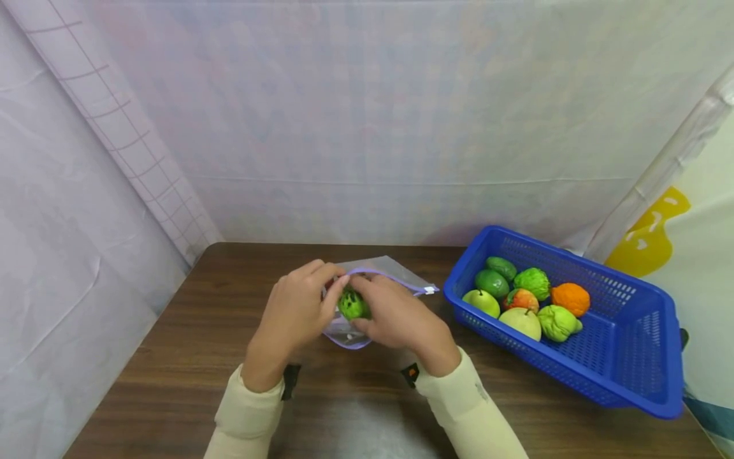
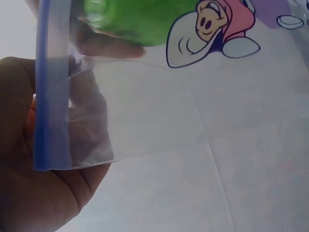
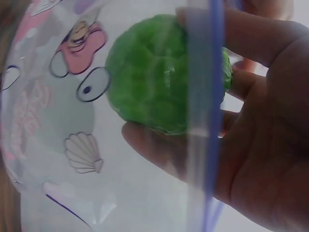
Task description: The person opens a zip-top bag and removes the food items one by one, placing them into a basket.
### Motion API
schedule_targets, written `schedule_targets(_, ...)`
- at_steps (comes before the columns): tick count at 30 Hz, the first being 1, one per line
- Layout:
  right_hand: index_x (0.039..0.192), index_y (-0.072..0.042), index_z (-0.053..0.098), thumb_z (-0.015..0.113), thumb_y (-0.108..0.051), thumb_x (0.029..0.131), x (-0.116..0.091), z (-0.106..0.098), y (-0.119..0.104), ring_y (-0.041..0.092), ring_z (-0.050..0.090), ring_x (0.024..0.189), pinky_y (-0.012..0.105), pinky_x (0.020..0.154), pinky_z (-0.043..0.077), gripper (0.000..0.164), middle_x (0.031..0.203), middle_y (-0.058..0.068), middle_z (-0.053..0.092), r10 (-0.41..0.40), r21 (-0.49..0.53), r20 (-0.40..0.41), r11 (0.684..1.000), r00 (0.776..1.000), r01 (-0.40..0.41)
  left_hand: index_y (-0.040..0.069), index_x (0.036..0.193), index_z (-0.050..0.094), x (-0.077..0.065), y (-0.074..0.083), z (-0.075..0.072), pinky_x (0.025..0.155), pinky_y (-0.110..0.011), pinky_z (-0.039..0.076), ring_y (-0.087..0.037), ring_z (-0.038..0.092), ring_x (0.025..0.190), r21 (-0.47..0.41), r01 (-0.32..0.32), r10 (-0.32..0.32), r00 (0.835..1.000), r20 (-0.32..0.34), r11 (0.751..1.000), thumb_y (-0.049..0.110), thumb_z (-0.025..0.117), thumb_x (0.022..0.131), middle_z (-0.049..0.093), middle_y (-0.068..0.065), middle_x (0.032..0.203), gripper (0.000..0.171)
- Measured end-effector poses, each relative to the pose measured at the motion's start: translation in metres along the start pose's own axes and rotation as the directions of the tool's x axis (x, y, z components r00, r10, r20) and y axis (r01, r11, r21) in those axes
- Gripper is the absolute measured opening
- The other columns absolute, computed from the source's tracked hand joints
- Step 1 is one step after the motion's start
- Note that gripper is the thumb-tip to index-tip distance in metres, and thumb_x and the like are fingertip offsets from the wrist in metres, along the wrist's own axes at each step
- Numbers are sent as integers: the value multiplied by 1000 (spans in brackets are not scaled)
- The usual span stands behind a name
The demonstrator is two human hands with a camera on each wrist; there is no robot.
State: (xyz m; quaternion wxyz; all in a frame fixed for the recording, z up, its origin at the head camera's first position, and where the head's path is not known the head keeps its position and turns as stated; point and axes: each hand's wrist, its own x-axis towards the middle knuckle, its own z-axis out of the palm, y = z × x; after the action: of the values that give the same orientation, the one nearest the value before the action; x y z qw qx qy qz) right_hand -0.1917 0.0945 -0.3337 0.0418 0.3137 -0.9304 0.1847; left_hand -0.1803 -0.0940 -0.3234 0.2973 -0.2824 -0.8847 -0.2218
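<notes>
A clear zip bag (image 1: pixel 387 264) with a purple closure strip and printed cartoon figures is held above the brown table. My left hand (image 1: pixel 301 303) pinches the bag's edge beside its mouth. My right hand (image 1: pixel 398 312) grips a round, bumpy green custard apple (image 1: pixel 353 305) at the bag's mouth, its fingers curled round the fruit. Through the printed plastic, the right wrist view shows most of the custard apple (image 3: pixel 149 77) inside the closure strip (image 3: pixel 215 106). A white slider (image 1: pixel 429 290) sits at the strip's right end.
To the right stands a blue plastic basket (image 1: pixel 642 331) with several fruits at its left end, among them an orange one (image 1: pixel 570 299), a yellow-green pear-like one (image 1: pixel 520 323) and a dark green one (image 1: pixel 491 283). White cloth (image 1: pixel 344 127) hangs behind the wooden table (image 1: pixel 189 357).
</notes>
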Motion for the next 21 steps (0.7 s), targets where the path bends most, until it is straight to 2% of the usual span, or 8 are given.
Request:
schedule_targets(3,143,-18,53,80,-25,84,-6,-6,-3,19,58,118,39,99,48,66,135,6,60,-12,10,3,1000,1000,12,11,95,73,0,-1,-1,52,-26,42,-9,50,59,-2,14,-14,1000,11,1000,20,66,97,60,3,77,12)
schedule_targets(6,145,-20,52,81,-25,84,-11,-12,-6,21,56,124,40,102,48,68,140,7,56,-35,19,-5,999,999,35,11,95,73,0,-1,-1,52,-26,42,-9,50,59,-6,23,-23,1000,16,1000,20,66,97,61,2,78,12)
schedule_targets(14,139,-22,57,84,-22,81,-20,-22,-13,13,53,118,34,98,50,64,136,0,54,-104,47,-22,993,994,105,11,96,73,1,-2,-2,54,-27,43,-10,50,60,-3,41,-41,999,28,999,20,66,97,62,2,79,11)
schedule_targets(21,139,-25,56,83,-21,83,-29,-30,-18,9,54,114,30,93,51,63,138,-4,51,-117,65,-23,991,993,118,10,97,73,0,-3,-2,53,-26,42,-9,49,60,-10,49,-48,998,41,999,19,66,97,62,2,78,12)
